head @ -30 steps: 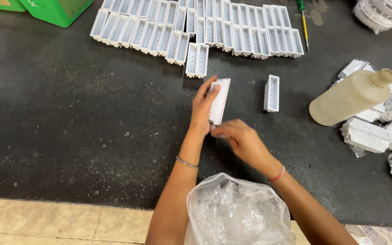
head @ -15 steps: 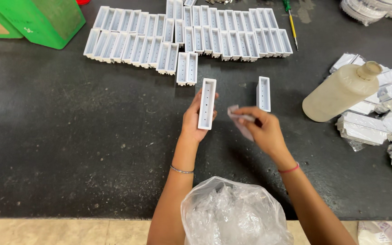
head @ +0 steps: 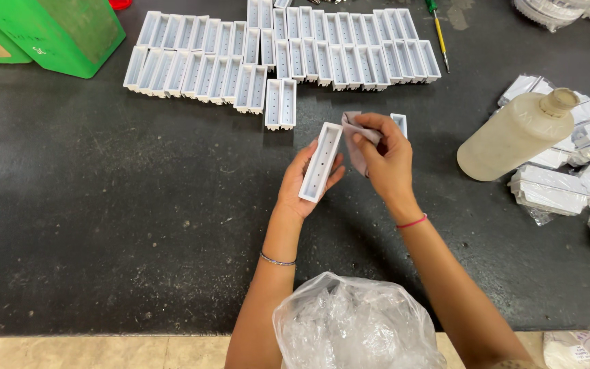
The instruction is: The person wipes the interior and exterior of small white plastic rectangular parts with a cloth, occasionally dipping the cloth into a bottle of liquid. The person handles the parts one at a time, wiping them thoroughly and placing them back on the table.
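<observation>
Lifted higher off the tabletop [head: 104, 225] than half a second ago: white plastic tray [head: 321, 162], clamped lengthwise in left hand [head: 302, 184] grip. Right hand [head: 387, 160], beside that grip, pinches soft cloth [head: 353, 133]. Looks light, stiff, smooth; best held by long edges.

Bright, even light from overhead. Soft short shadows under both hands [head: 349, 160] on dark matte black table [head: 104, 225]. Mild sheen on table just left of hands. Crumpled clear plastic bag [head: 353, 324] below hands shows white glare spots. Rows of white rectangular plastic trays [head: 281, 48] above hands sharp. No motion blur. Slight wide-angle stretch toward frame corners.
</observation>
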A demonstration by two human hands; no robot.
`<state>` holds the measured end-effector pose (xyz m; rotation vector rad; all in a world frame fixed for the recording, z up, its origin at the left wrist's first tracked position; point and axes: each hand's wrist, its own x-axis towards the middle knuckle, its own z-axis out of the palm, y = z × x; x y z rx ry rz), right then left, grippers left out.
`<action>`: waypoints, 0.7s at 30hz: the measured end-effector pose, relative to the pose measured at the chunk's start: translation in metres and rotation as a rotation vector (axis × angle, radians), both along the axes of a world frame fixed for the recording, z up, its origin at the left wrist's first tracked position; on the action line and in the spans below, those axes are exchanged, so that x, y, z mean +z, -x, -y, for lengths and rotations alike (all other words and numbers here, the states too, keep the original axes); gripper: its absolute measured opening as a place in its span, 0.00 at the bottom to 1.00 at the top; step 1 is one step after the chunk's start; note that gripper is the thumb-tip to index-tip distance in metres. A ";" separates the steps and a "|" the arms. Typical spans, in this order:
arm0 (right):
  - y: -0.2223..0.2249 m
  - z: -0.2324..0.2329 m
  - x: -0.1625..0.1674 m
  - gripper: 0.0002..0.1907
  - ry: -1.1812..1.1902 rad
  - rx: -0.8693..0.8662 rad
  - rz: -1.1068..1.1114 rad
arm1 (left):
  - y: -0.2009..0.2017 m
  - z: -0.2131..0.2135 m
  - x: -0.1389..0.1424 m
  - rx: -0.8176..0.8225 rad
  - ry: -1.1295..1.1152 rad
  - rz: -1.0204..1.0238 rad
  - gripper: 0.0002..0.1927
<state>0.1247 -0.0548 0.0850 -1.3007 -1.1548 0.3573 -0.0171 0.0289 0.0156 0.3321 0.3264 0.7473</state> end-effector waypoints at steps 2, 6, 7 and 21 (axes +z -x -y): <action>0.003 -0.002 -0.001 0.14 -0.028 -0.033 0.016 | -0.001 0.001 0.001 -0.004 -0.028 0.019 0.20; 0.011 -0.003 -0.002 0.16 -0.120 0.040 -0.052 | -0.005 0.001 -0.006 -0.017 -0.110 0.102 0.20; 0.014 -0.003 -0.002 0.15 -0.122 0.053 -0.037 | -0.006 0.001 -0.008 -0.020 -0.136 0.122 0.20; 0.033 0.064 -0.009 0.19 0.095 0.404 0.520 | -0.002 -0.018 -0.021 0.026 -0.065 0.101 0.20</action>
